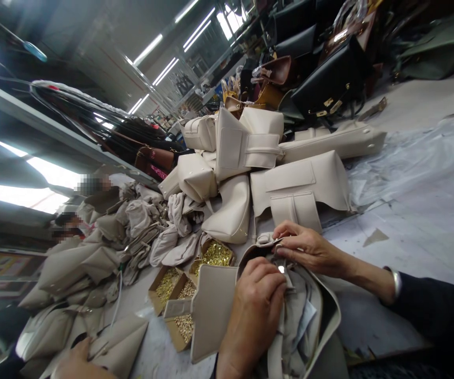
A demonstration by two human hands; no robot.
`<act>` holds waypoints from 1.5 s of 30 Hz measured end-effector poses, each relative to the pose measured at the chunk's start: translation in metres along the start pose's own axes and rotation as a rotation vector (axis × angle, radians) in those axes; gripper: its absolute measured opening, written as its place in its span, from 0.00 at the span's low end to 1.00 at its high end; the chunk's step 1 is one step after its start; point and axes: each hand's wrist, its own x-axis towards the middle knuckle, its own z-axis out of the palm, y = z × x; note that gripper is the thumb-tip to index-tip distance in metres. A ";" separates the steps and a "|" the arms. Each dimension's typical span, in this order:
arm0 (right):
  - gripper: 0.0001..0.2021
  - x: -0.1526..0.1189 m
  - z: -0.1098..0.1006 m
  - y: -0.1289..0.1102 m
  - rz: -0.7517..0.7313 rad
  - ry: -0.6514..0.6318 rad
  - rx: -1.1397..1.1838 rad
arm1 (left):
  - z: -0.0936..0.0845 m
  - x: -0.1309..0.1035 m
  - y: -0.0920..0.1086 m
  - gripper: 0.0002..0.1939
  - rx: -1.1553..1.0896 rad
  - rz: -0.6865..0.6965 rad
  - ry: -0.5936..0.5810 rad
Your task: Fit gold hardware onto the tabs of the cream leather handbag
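On the tabletop [393,226], 3 boxes [174,335] of fittings [217,255] lie left of the held bag [332,337], before the piled bags [230,150].

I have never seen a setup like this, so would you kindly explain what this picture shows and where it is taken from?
There is no robot here: this one picture comes from a camera on a person's head, looking forward and down, so the room appears tilted.

The wearer's bare right hand pinches the edge of an open cream bag. The left hand curls over its opening; those fingertips are hidden.

On the worktable, small cardboard boxes of gold-coloured metal pieces stand beside the bag, with more cream bags heaped beyond. Black and brown bags lie farther back. The hand at the lower left seems to be someone else's.
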 end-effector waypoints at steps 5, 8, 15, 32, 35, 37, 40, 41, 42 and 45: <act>0.13 -0.001 0.002 0.005 0.067 -0.014 0.118 | 0.009 0.002 -0.006 0.04 -0.114 -0.332 0.171; 0.14 -0.001 0.002 0.009 0.117 -0.020 0.227 | 0.015 0.005 -0.011 0.10 -0.206 -0.423 0.239; 0.13 -0.002 0.006 0.012 0.134 0.025 0.297 | 0.017 0.006 -0.008 0.13 -0.402 -0.391 0.135; 0.23 -0.018 -0.009 0.017 0.219 -0.007 0.083 | 0.033 -0.013 0.016 0.08 -0.258 -0.326 0.416; 0.15 0.014 -0.024 0.005 0.152 -0.022 -0.068 | 0.046 -0.009 0.011 0.05 -0.065 -0.256 0.334; 0.14 0.049 -0.025 -0.009 0.112 -0.063 -0.183 | 0.055 -0.003 0.006 0.05 0.013 -0.205 0.234; 0.16 0.106 -0.004 -0.026 0.016 -0.295 -0.323 | 0.061 0.004 0.002 0.06 -0.082 -0.162 0.145; 0.16 0.123 0.009 -0.029 -0.012 -0.399 -0.379 | 0.060 0.003 0.000 0.07 -0.130 -0.157 0.145; 0.16 0.138 0.023 -0.030 -0.045 -0.507 -0.449 | 0.057 0.001 -0.002 0.08 -0.170 -0.157 0.155; 0.14 0.173 0.072 -0.022 -0.127 -0.840 -0.750 | 0.036 -0.022 -0.021 0.13 -0.224 -0.176 0.187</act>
